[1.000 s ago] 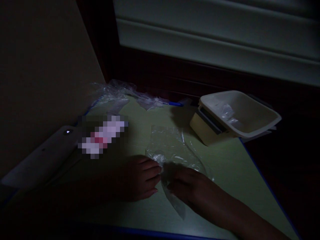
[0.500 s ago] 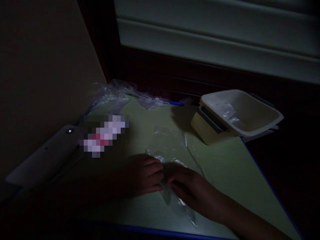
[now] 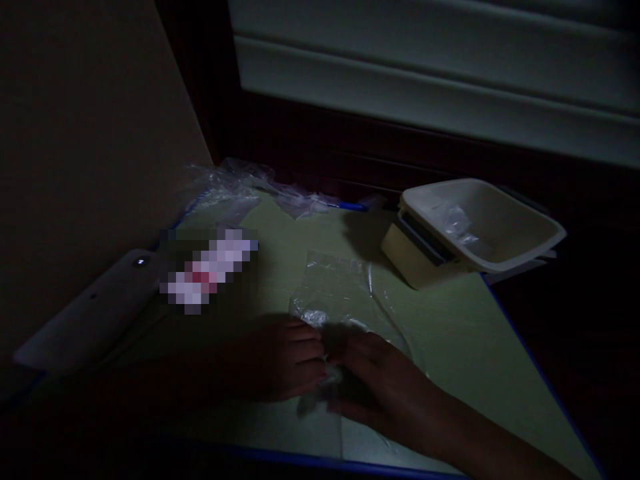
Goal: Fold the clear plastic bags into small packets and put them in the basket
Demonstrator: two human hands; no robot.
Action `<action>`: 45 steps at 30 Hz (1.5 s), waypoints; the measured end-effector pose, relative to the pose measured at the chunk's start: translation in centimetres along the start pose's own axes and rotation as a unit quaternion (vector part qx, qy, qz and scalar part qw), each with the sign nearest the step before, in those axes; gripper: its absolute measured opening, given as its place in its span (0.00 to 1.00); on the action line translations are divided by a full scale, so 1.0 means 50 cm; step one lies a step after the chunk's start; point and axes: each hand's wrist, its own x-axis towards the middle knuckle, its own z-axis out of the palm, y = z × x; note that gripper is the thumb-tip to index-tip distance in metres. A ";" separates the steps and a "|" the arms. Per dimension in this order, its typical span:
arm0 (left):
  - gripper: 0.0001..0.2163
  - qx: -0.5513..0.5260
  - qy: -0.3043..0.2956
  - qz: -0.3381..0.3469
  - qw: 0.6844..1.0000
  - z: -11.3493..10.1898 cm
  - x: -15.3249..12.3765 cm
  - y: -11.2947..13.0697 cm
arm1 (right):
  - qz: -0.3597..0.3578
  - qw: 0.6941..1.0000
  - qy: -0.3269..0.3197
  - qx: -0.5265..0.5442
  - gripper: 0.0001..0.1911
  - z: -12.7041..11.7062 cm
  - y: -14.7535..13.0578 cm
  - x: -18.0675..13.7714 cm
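The scene is very dark. A clear plastic bag (image 3: 345, 290) lies flat on the pale green table (image 3: 450, 333). My left hand (image 3: 275, 360) rests at the bag's near left corner, fingers curled and pressed on the plastic. My right hand (image 3: 380, 383) meets it from the right, fingers bent over the bag's crumpled near edge. Both hands pinch the plastic between them. What lies inside the bag, if anything, is too dim to tell.
A cream scale with a tray (image 3: 480, 227) holding a scrap of plastic stands at the back right. More clear bags (image 3: 235, 187) are heaped at the back left. A white device (image 3: 90, 313) and a blurred packet (image 3: 207, 270) lie left. The table's blue edge (image 3: 530, 360) runs along the right.
My right hand has shifted slightly nearer and gathered the bag's near end under its fingers; the loose strip that trailed toward me is now bunched. My left hand has barely moved.
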 end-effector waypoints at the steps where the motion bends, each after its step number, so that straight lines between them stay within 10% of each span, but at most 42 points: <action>1: 0.09 -0.002 0.001 -0.001 1.000 0.000 0.001 0.000 | -0.012 1.000 0.011 -0.016 0.18 0.004 -0.001 -0.002; 7: 0.12 -0.004 0.025 0.007 1.000 0.000 0.005 0.001 | -0.074 0.991 0.085 -0.074 0.04 0.013 -0.003 -0.002; 20: 0.12 0.006 0.053 0.013 0.998 -0.007 -0.008 -0.003 | 0.117 0.970 0.132 0.165 0.12 0.004 0.008 0.014; 33: 0.11 0.043 0.021 0.030 0.998 -0.021 0.010 0.006 | 0.160 0.978 0.121 0.054 0.24 0.031 0.033 0.015; 45: 0.07 0.030 0.013 0.018 0.999 -0.003 -0.002 0.003 | -0.087 0.968 0.165 -0.166 0.09 0.008 -0.005 0.008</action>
